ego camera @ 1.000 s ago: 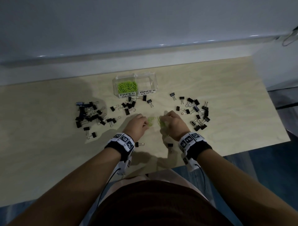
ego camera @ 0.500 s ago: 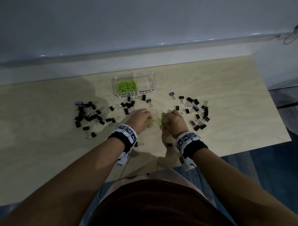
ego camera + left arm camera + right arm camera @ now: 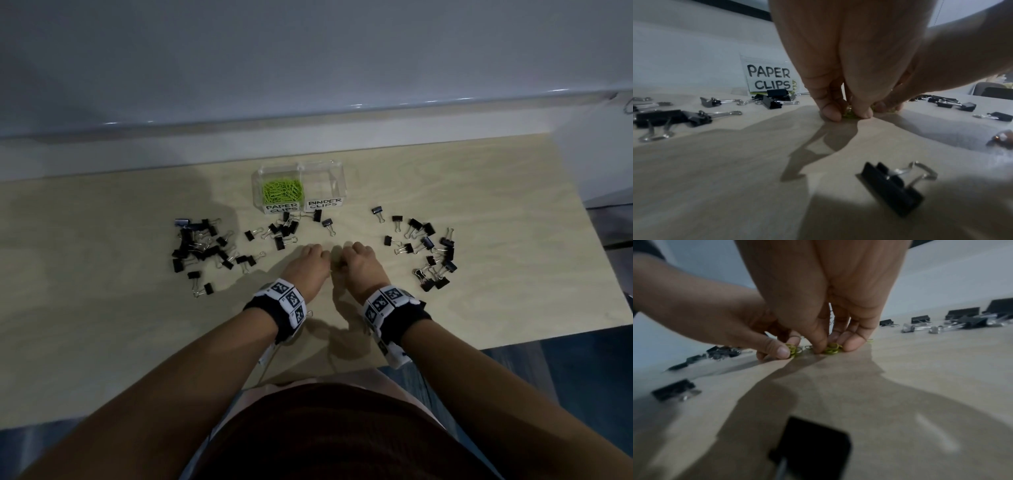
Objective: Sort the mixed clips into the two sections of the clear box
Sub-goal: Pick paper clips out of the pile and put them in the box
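The clear box [image 3: 337,171] stands at the back centre of the table, its left section labelled PAPER CLIPS [image 3: 769,78] holding green paper clips [image 3: 283,190], its right section labelled BINDER CLIPS [image 3: 324,204] looking bare. My left hand [image 3: 310,262] and right hand [image 3: 358,260] are side by side on the table in front of it. Each pinches a small bunch of green paper clips against the wood: the right-hand bunch [image 3: 832,348], the left-hand bunch [image 3: 793,350]. Black binder clips lie in groups at the left [image 3: 200,248], centre [image 3: 284,229] and right [image 3: 428,250].
One black binder clip [image 3: 894,186] lies on the table just behind my left wrist, another [image 3: 813,446] behind my right wrist. The table's front edge [image 3: 513,342] is close to my body. A grey wall ledge [image 3: 308,116] runs behind the box.
Both hands have drawn closer together and lower over the loose green paper clips, closing their fingertips on them; the clips between the hands are now mostly hidden in the head view.
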